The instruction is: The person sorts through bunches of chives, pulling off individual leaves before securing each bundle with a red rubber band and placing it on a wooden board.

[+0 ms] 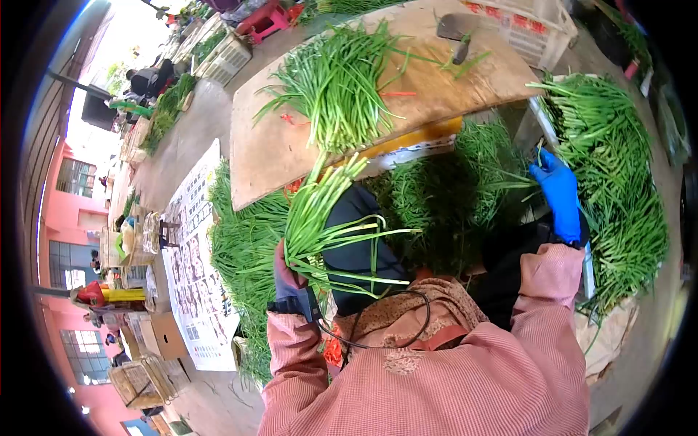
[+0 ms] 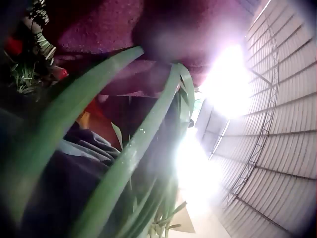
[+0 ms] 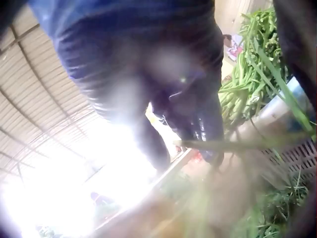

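My left hand [image 1: 290, 280], in a dark reddish glove, grips a bunch of garlic chives [image 1: 320, 200] by its lower part. The pale stem ends point up toward the board, and several loose leaves stick out to the right. Close up in the left wrist view, broad green leaves [image 2: 131, 153] run down from the glove [image 2: 119, 29]. My right hand [image 1: 558, 190], in a blue glove, is beside the crate at the right and pinches a few thin chive stalks [image 1: 515, 183]. In the right wrist view a blurred stalk [image 3: 223, 145] crosses by the gloved fingers [image 3: 210, 134].
A wooden board [image 1: 254, 171] bears a large chive pile [image 1: 338, 80] and a cleaver [image 1: 454, 27]. More chives [image 1: 614, 189] fill the crate at the right; others lie below the board and at the left [image 1: 243, 240]. A printed sheet [image 1: 193, 269] hangs at the left.
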The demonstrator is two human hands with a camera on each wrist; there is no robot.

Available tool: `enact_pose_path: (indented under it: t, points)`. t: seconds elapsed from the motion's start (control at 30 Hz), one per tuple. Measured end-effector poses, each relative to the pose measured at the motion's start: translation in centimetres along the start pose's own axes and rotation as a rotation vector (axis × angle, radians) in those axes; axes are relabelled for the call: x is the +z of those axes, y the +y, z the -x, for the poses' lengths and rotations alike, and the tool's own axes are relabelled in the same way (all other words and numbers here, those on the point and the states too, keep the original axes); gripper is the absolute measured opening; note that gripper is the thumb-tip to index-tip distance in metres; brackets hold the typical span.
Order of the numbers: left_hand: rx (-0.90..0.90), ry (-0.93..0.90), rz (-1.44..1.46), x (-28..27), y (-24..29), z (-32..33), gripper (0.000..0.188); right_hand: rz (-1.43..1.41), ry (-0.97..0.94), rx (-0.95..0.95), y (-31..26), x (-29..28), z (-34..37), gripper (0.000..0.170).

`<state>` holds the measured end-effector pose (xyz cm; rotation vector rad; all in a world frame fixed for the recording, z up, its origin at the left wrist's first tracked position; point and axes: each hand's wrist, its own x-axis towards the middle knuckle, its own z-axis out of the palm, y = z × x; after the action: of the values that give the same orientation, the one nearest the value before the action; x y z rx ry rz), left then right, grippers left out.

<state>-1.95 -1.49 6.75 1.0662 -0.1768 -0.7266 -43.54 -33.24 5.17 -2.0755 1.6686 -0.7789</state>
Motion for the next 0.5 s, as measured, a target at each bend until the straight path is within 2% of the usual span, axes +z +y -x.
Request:
enact_pose_path:
  t: [0.07,0.1,0.13,0.17,0.2,0.27,0.3,0.37,0.4,0.47,0.5]
  points:
    - [0.011,0.044,0.035,-1.1,-0.3,-0.1,0.020,-0.185,-0.063,-0.001,-1.0,0.7,0.2,0.045]
    - [0.158,-0.049,-0.173,-2.5,-0.9,-0.4,0.020,-0.280,-0.061,-0.110,-3.4,1.1,0.8,0.049]
    - [0.303,-0.142,-0.383,-3.8,-1.4,-0.8,0.020,-0.137,-0.139,-0.162,-5.9,1.2,1.3,0.048]
    - [0.305,-0.238,-0.277,-5.0,-1.8,-0.9,0.027,-0.239,-0.171,-0.274,-8.6,1.8,2.1,0.044]
    - [0.306,-0.240,-0.276,-5.3,-1.6,-0.8,0.027,-0.391,-0.197,-0.315,-11.5,2.6,2.8,0.039]
    - [0.503,-0.282,-0.673,-5.3,-1.2,-0.7,0.049,-0.739,-0.434,-0.212,-17.3,2.9,4.2,0.034]
    - [0.582,-0.270,-0.824,-4.5,-0.8,-0.4,0.046,-0.894,-0.531,-0.193,-20.4,2.3,4.8,0.032]
    - [0.542,-0.270,-0.937,-1.2,1.4,1.3,0.046,-0.904,-0.452,-0.428,-23.3,4.7,5.5,0.033]
    - [0.501,-0.268,-1.045,0.2,2.1,1.9,0.046,-0.659,-0.386,-0.532,-24.8,5.0,5.5,0.037]
    - [0.560,-0.261,-1.039,1.9,1.8,2.9,0.042,-0.497,-0.019,-0.834,-24.8,9.7,5.0,0.034]
    - [0.373,-0.192,-0.700,2.9,1.8,3.5,0.039,-0.493,-0.014,-0.836,-24.9,9.8,5.1,0.034]
